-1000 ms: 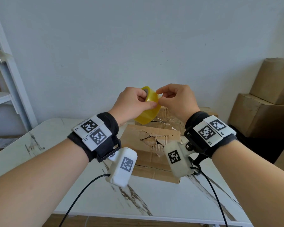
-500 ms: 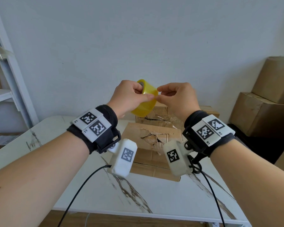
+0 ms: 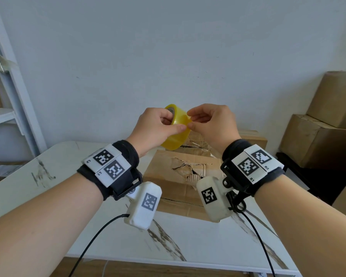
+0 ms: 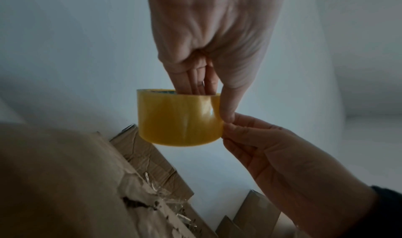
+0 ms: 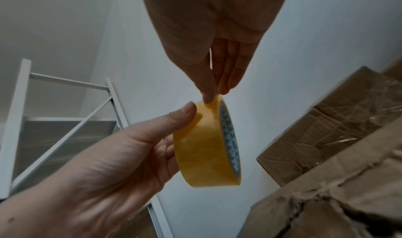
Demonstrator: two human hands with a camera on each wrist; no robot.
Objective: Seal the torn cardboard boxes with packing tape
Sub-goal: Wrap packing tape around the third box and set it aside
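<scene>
White marble-patterned table (image 3: pixel 188 242) stretches out below my raised wrists, with a torn cardboard box (image 3: pixel 174 172) lying flat on it just beyond them. Above that box my left hand (image 3: pixel 154 128) grips the yellow tape roll (image 3: pixel 176 132), fingers hooked into its core and thumb pressed on the outer face, while my right hand (image 3: pixel 214 124) pinches at the roll's edge with thumb and forefinger. Farther off, stacked brown boxes (image 3: pixel 324 132) stand on the right and a white shelf (image 3: pixel 6 114) on the left against the pale wall.
</scene>
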